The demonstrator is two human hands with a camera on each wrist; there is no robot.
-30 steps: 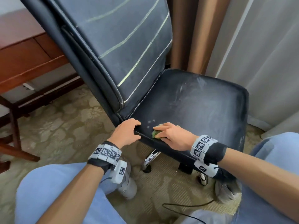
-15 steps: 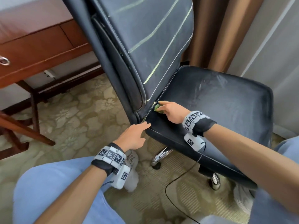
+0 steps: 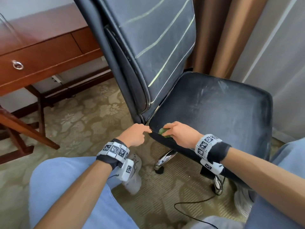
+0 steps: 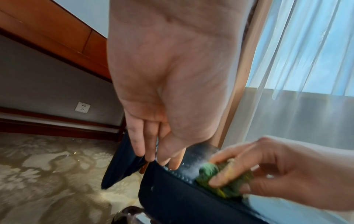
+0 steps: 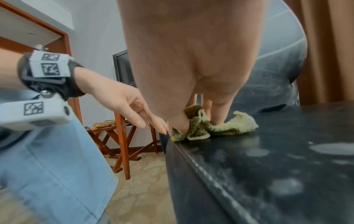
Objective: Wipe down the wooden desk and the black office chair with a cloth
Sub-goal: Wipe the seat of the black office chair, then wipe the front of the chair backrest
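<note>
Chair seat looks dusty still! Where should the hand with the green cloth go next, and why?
Probably slide the right hand and green cloth away from the corner, across the chair seat. The cloth sits at the near corner beside the left hand, and pale dusty smears cover the seat beyond.

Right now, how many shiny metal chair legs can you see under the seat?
2. One chrome leg shows under the seat's near corner, below the right hand. The other chrome leg sits further right, behind the right wrist. More may be hidden beneath the seat.

seat [image 3: 214, 113] lies open rightward; backrest [image 3: 148, 47] walls its left edge, curtain [image 3: 272, 47] behind.
</note>
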